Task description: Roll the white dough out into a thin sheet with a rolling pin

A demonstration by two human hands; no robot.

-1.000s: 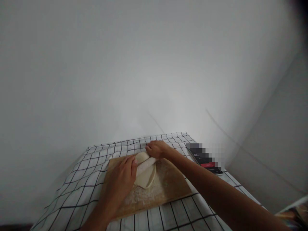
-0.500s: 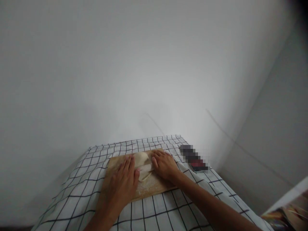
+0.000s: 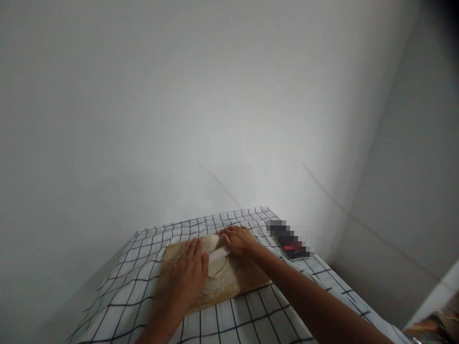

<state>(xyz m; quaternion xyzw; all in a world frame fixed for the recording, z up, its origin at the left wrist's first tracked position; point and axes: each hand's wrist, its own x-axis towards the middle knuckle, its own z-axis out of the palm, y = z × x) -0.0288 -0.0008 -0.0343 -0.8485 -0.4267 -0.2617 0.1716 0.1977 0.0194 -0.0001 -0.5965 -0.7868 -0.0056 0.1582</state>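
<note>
A pale rolling pin (image 3: 218, 254) lies across a flat round of dough (image 3: 219, 269) on a floured wooden board (image 3: 247, 281). My left hand (image 3: 191, 271) presses over the pin's left end, its fingers long and close together, the thumb beside the pin. Over the right end, my right hand (image 3: 239, 240) is curled, fingers bent. The pin slants, with its right end farther from me. Dough shows on both the far and near sides of it. Both pin ends are hidden under the hands.
A white tablecloth with dark grid lines (image 3: 122, 282) covers the table. Right of the board lies a phone (image 3: 296, 251), partly pixelated. A pale wall (image 3: 215, 119) stands directly behind the table. Something colourful and blurred (image 3: 437, 327) is at the lower right.
The right hand and the pin's right end have shifted away from me, so the pin slants more. More dough shows on the near side. The camera view has tilted slightly.
</note>
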